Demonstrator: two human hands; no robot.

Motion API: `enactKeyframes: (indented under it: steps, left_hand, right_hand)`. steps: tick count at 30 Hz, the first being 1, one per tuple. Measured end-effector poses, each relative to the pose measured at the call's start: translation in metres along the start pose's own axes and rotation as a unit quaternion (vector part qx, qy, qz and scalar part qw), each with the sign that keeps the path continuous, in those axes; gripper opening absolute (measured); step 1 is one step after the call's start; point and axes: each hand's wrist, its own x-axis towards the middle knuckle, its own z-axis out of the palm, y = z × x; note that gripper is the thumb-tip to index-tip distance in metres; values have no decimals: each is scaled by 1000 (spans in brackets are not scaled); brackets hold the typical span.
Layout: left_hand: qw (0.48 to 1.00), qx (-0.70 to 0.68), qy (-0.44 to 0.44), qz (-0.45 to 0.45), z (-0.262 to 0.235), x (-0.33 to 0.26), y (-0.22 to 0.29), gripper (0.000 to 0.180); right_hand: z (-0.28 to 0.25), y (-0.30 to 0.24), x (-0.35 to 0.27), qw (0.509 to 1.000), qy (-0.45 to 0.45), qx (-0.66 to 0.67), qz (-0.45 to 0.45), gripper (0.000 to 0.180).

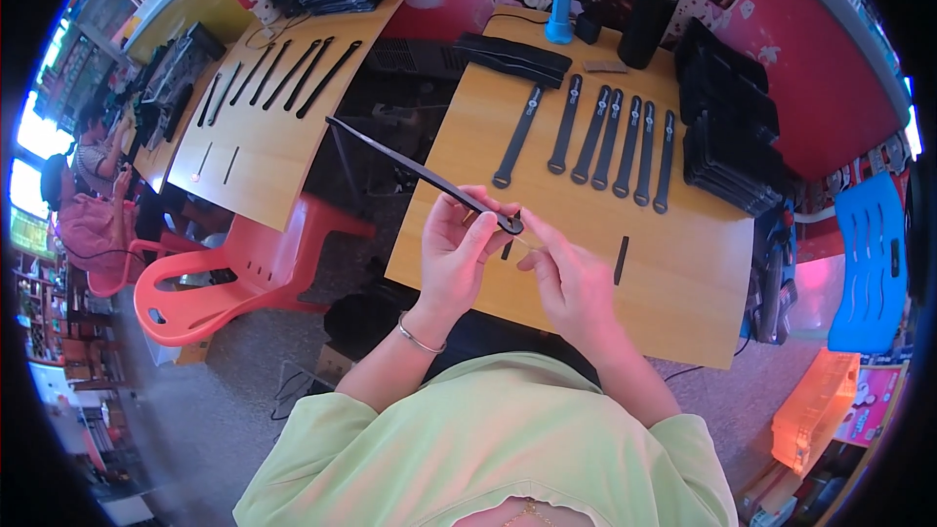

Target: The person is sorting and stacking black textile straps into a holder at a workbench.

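My left hand (453, 256) is closed round a long black strap (420, 171) near its rounded end, fingers and thumb pinching it. The strap's far part sticks out up and to the left over the gap between the tables. At the rounded end, the fingertips of my right hand (576, 288) are bent in against the strap. Whether something small lies between them is too fine to make out. Beyond my hands, several dark straps (602, 141) with rounded ends lie side by side on the wooden table (683, 303). A short black strip (622, 261) lies nearer my right hand.
Stacks of black folded pieces (732, 161) sit at the table's right edge, a flat black bundle (512, 59) at its back left. Behind stand a blue fan (559, 0) and a black tumbler (651, 17). Left are a red chair (259, 263) and another table (259, 176) with straps.
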Motion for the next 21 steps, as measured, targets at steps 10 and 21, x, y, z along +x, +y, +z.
enactKeyframes:
  steps: [10,21]
  left_hand:
    - [999,37,-1,22,7,-2,-3,28]
    - [991,113,1,69,9,-5,-6,32]
  right_hand:
    - [-4,2,-3,1000,28,-14,-2,48]
    - [-3,6,-4,992,66,-103,-16,47]
